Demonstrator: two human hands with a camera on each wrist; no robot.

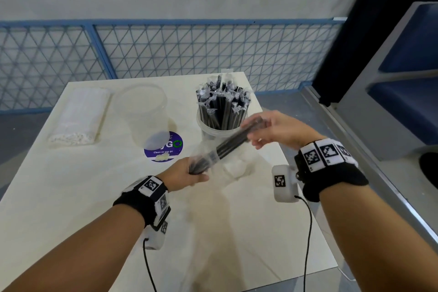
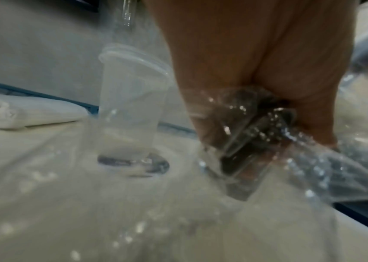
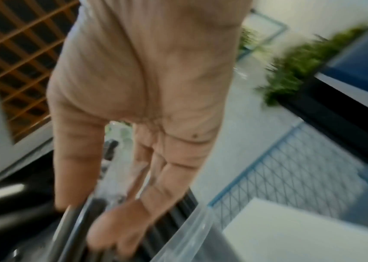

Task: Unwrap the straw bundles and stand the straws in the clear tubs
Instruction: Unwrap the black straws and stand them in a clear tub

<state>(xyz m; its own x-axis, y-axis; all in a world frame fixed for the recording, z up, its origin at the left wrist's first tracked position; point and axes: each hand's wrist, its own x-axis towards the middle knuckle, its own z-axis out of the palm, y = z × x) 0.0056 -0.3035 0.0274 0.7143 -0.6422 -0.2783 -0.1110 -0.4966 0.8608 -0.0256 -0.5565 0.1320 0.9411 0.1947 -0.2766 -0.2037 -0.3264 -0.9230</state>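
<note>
**Black straw bundle held between both hands above the table**

While the left hand [image 1: 183,174] grips the near end of a bundle [image 1: 227,147] of black straws, fingers curled round it, the right hand [image 1: 275,129] holds the far end, its thumb and fingers closed on the straws. The bundle slants up from lower left to upper right, above the table [image 1: 71,197] and just in front of the full tub [image 1: 211,129]. Loose clear wrap [image 1: 234,163] hangs from the bundle's middle and near end, reaching down to the table top.

The left wrist view shows the left hand's fingers [image 2: 212,109] clenched on the wrapped straw ends, with crinkled film trailing to the right. The right wrist view, blurred, shows the right hand's fingertips [image 3: 115,230] pressed round dark straws, with a flap of clear film beside them.

The full tub stands at the far right of the table, packed with upright black straws [image 1: 222,104], each in its own clear sleeve. To its left stands an empty tub [image 1: 142,111], upright, its base on a round purple sticker [image 1: 166,152] that reads "Clean as you go". Further left lies a flat pack [image 1: 83,116] of white straws, still wrapped, well apart from both hands.

Beyond the table runs a blue mesh fence [image 1: 166,52].
</note>
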